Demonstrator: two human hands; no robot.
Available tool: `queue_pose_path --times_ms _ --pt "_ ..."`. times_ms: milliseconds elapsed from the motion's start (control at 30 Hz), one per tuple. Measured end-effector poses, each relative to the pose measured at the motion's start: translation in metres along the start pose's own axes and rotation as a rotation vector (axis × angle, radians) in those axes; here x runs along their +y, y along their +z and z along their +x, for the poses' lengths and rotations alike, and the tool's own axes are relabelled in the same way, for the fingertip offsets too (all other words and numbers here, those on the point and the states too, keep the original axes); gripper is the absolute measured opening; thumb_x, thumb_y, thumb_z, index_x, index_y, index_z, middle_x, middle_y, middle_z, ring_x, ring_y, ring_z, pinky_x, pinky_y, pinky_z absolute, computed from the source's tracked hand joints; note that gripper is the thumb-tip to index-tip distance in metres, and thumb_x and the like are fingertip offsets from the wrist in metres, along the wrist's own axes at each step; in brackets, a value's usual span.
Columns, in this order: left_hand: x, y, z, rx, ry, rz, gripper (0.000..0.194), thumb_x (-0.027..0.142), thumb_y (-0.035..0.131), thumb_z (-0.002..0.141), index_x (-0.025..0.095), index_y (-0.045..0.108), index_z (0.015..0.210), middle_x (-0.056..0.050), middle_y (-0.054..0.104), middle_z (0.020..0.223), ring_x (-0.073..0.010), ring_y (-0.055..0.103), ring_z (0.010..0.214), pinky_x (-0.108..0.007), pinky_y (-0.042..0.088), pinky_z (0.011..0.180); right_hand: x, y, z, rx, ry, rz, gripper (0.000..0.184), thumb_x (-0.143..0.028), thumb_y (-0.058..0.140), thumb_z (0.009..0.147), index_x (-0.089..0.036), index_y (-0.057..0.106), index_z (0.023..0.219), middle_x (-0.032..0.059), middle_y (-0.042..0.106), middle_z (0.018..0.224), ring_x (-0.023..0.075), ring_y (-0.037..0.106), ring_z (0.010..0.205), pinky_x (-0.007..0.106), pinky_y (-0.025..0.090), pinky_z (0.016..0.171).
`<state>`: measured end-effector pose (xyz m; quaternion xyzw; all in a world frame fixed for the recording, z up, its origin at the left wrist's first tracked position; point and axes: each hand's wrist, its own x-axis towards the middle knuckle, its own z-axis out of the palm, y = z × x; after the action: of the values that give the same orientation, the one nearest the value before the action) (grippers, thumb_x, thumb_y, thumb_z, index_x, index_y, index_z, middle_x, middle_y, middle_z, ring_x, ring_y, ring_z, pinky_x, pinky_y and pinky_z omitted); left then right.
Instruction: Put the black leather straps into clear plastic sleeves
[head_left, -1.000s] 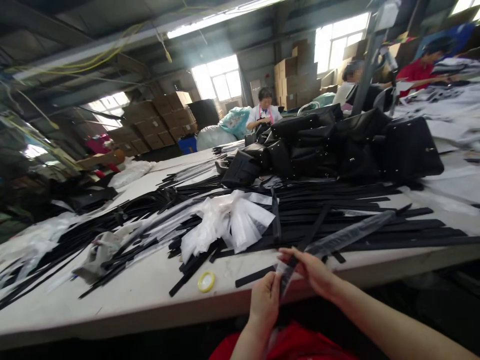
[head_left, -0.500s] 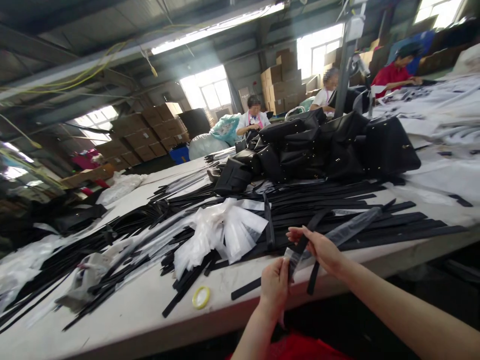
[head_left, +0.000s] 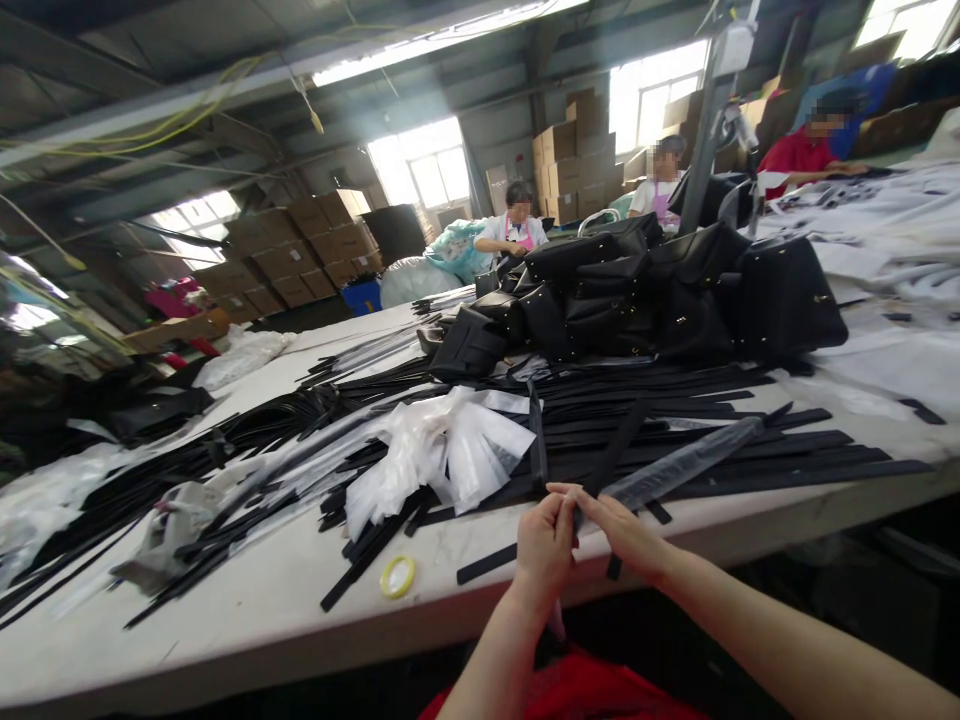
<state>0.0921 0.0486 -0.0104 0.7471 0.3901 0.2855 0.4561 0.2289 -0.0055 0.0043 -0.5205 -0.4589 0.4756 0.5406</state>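
Note:
My left hand (head_left: 546,542) is closed at the front edge of the table, its fingers wrapped round a black strap (head_left: 621,445) and its clear plastic sleeve (head_left: 681,464). My right hand (head_left: 621,528) meets it there, thumb and fingers pinched on the same strap. Most of the gripped part is hidden by my fingers. The strap runs away from my hands over the other straps, and the sleeve slants off to the right. A separate black strap end (head_left: 487,563) lies just left of my left hand.
A heap of black bags (head_left: 637,290) stands behind layered black straps (head_left: 787,455). White plastic sleeves (head_left: 442,450) lie bunched to the left, near a yellow tape roll (head_left: 397,577). Co-workers sit across the white table (head_left: 285,635), one in a pink apron (head_left: 519,236). A post (head_left: 706,140) rises behind the bags.
My right hand has moved left and down, closing in against my left hand. The strap piece now lies lower among the others, and the whole view has shifted slightly.

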Motion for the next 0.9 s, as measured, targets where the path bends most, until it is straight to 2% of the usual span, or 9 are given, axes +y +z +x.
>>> queue_pose_path --times_ms 133,200,267,367,467,533,667,767,900 --pt "0.0 0.0 0.002 -0.001 -0.11 -0.108 0.052 0.064 0.038 0.09 0.019 0.056 0.073 0.004 0.049 0.049 -0.0103 0.044 0.039 -0.022 0.034 0.042 0.001 0.008 -0.004 -0.017 -0.097 -0.135 0.059 -0.068 0.052 0.086 -0.02 0.072 0.116 0.01 0.069 0.117 0.0306 0.059 0.114 0.047 0.04 0.107" --pt "0.002 -0.002 0.001 -0.063 -0.151 -0.167 0.052 0.065 0.038 0.09 0.018 0.056 0.077 0.003 0.051 0.052 -0.0114 0.046 0.041 -0.022 0.035 0.042 0.0 0.004 -0.005 -0.02 -0.116 -0.133 0.056 -0.066 0.051 0.088 -0.02 0.074 0.108 0.009 0.071 0.109 0.0285 0.062 0.108 0.043 0.046 0.101" --pt "0.001 -0.008 -0.004 -0.182 -0.134 -0.161 0.048 0.062 0.044 0.088 0.017 0.057 0.076 0.001 0.055 0.058 -0.013 0.053 0.051 -0.022 0.04 0.047 -0.004 -0.012 -0.007 0.02 -0.1 -0.076 0.053 -0.066 0.051 0.088 -0.019 0.074 0.099 0.0084 0.073 0.098 0.0248 0.065 0.095 0.037 0.052 0.085" --pt "-0.011 -0.026 -0.021 -0.459 -0.179 -0.111 0.036 0.051 0.061 0.081 0.015 0.059 0.08 0.0 0.059 0.064 -0.0135 0.056 0.056 -0.022 0.042 0.05 -0.013 -0.062 -0.013 0.203 -0.047 0.079 0.052 -0.065 0.054 0.087 -0.016 0.07 0.095 0.0085 0.073 0.089 0.0145 0.06 0.061 0.025 0.045 0.051" --pt "-0.031 -0.049 -0.04 -0.62 -0.303 -0.064 0.031 0.046 0.062 0.081 0.016 0.057 0.088 0.002 0.059 0.062 -0.0123 0.054 0.049 -0.02 0.038 0.045 -0.018 -0.134 -0.018 0.495 -0.074 0.187 0.047 -0.061 0.064 0.082 -0.015 0.067 0.095 0.0076 0.074 0.086 0.0072 0.046 0.045 0.021 0.037 0.042" --pt "-0.04 -0.065 -0.046 -0.583 -0.304 0.005 0.028 0.044 0.059 0.083 0.017 0.056 0.085 0.002 0.06 0.063 -0.0122 0.054 0.05 -0.021 0.039 0.046 -0.017 -0.183 -0.021 0.653 -0.101 0.19 0.045 -0.057 0.067 0.079 -0.014 0.067 0.095 0.0069 0.074 0.083 0.0062 0.042 0.043 0.021 0.038 0.043" --pt "-0.036 -0.083 -0.034 -0.399 -0.181 0.235 0.025 0.04 0.055 0.085 0.017 0.064 0.081 0.0 0.064 0.067 -0.0164 0.06 0.063 -0.024 0.043 0.059 -0.007 -0.255 -0.018 0.783 -0.079 0.091 0.038 -0.05 0.065 0.081 -0.014 0.065 0.093 0.0067 0.073 0.08 0.0063 0.039 0.041 0.022 0.036 0.041" --pt "-0.023 -0.077 -0.012 -0.312 -0.113 0.369 0.026 0.04 0.053 0.087 0.019 0.068 0.084 -0.002 0.068 0.069 -0.0197 0.063 0.068 -0.027 0.044 0.064 0.004 -0.285 -0.008 0.803 -0.051 -0.02 0.03 -0.044 0.061 0.085 -0.014 0.063 0.086 0.0054 0.07 0.072 0.0066 0.04 0.04 0.022 0.035 0.04" --pt "-0.024 -0.058 0.007 -0.212 -0.032 0.552 0.021 0.026 0.064 0.08 0.019 0.07 0.098 -0.01 0.073 0.101 -0.0264 0.067 0.097 -0.034 0.048 0.086 0.022 -0.305 -0.004 0.775 -0.077 -0.203 0.029 -0.034 0.064 0.088 -0.015 0.057 0.067 -0.0005 0.057 0.054 0.0087 0.048 0.043 0.022 0.038 0.043"
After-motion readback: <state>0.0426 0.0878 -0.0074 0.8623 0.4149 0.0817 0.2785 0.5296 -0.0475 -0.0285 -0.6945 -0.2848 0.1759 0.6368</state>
